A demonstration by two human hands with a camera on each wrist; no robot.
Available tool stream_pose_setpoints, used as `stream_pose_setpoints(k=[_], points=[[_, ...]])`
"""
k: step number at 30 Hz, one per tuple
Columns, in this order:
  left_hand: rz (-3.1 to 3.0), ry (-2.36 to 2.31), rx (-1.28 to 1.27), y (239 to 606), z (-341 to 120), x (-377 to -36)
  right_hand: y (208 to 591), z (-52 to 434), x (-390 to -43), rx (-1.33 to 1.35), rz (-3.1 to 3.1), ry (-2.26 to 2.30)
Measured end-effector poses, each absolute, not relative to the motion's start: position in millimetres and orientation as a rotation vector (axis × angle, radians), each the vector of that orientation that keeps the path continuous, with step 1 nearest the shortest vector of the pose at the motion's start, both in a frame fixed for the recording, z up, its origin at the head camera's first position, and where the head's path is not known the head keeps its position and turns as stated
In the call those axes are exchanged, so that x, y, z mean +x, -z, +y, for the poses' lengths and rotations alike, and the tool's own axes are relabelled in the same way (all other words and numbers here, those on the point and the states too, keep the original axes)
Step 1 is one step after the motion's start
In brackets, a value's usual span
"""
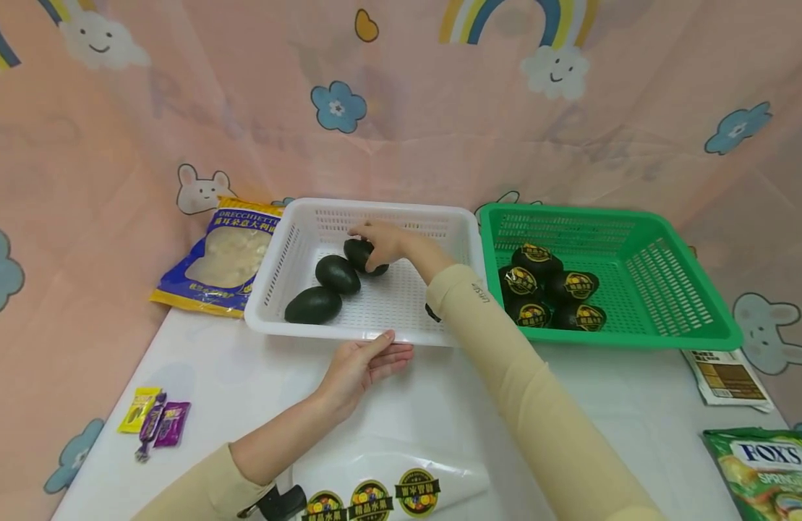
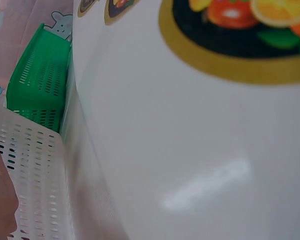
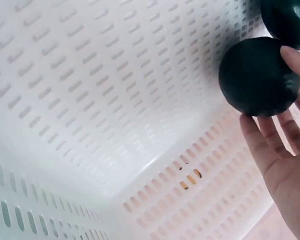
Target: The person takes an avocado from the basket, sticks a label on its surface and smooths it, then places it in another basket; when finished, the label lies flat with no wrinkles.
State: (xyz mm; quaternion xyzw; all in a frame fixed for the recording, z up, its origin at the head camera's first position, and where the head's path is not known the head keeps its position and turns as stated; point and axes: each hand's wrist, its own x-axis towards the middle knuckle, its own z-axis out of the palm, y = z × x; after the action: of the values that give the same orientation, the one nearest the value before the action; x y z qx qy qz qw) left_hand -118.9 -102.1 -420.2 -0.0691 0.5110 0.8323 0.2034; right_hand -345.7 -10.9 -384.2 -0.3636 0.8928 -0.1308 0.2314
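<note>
A white basket (image 1: 368, 329) stands mid-table with three dark, unlabelled avocados in it. My right hand (image 1: 373, 250) reaches in and grips the rightmost avocado (image 1: 357, 253). In the right wrist view its fingers (image 3: 262, 145) curl under that avocado (image 3: 257, 75), the thumb on top, close to the basket wall. The other two avocados (image 1: 338, 273) (image 1: 312, 305) lie to its left. My left hand (image 1: 374, 354) rests flat on the table, fingers straight, touching the basket's front rim. The left wrist view shows a finger (image 2: 0, 200) against the white basket (image 2: 35, 175).
A green basket (image 1: 635, 340) at the right holds several labelled avocados (image 1: 557, 289). A sheet of round stickers (image 1: 374, 496) lies near the front edge. Pasta bag (image 1: 228, 253) at back left, candy wrappers (image 1: 155, 416) at left, snack bag (image 1: 765, 470) and packet (image 1: 726, 376) at right.
</note>
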Motion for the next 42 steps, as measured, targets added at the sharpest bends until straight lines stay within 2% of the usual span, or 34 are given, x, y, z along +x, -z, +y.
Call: stream_pose_setpoints(k=[13,20,25,34,42], points=[[1.401,-2.309,-0.186,420.3,-100.7,-118.4,377.2,14.3,-337.0,-0.957,2.292,0.377],[1.392,-2.315,-0.179,419.5,-100.5,-118.6,376.9,30.9,-331.0,-0.733,2.213,0.492],[1.407,-2.289,-0.171,418.7,-102.1,-119.6,375.7,37.4,-327.9,-0.673,2.166,0.453],[1.454,-2.238,-0.177,420.0,-103.8,-122.3,367.8,37.8,-320.6,-0.727,2.179,0.278],[1.469,-2.255,-0.195,420.1,-106.3,-123.4,341.1,36.6,-307.1,-0.979,2.361,0.289]])
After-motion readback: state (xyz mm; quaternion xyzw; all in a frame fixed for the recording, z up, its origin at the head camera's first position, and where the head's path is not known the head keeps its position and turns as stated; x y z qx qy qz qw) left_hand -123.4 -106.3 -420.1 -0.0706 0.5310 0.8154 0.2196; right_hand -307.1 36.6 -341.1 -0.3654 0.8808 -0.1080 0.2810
